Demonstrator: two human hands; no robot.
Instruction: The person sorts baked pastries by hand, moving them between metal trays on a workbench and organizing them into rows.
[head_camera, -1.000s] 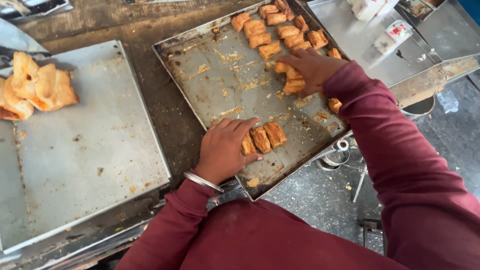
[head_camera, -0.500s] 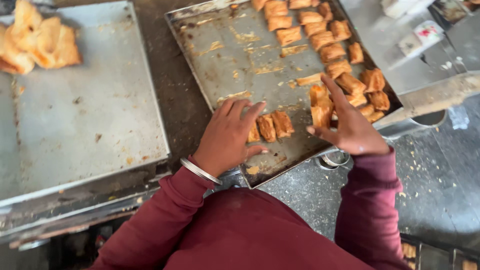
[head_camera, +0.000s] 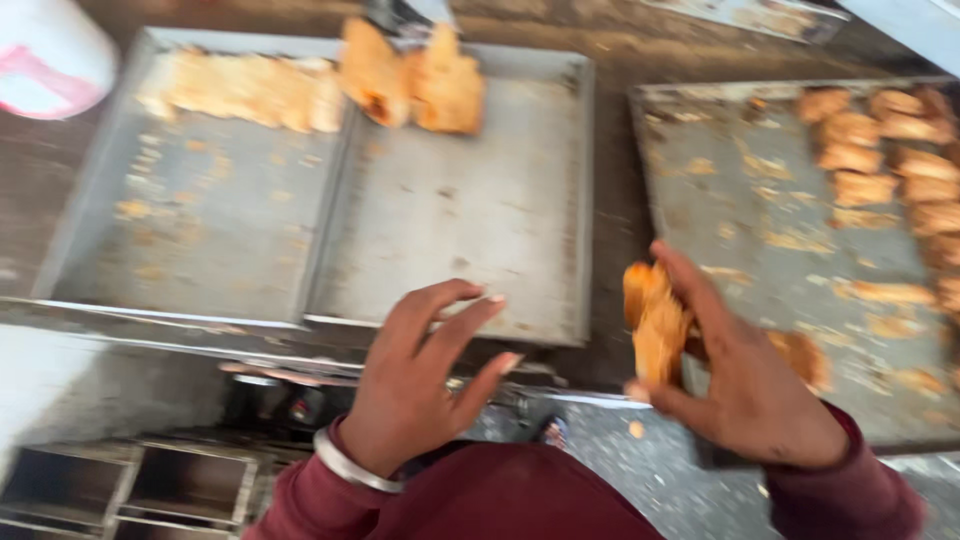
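A few pastries (head_camera: 655, 325) are pinched in the right hand (head_camera: 755, 390), the left hand (head_camera: 415, 385) spread empty; many pastries are left on the tray (head_camera: 740, 200) at 2 o'clock.

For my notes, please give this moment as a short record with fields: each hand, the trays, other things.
left hand: open, empty, fingers spread over the near edge of the middle tray
right hand: grips a stack of golden pastries
right tray: crumbs, rows of pastries at its far side
left tray: flaky pieces along its far edge
image: blurred
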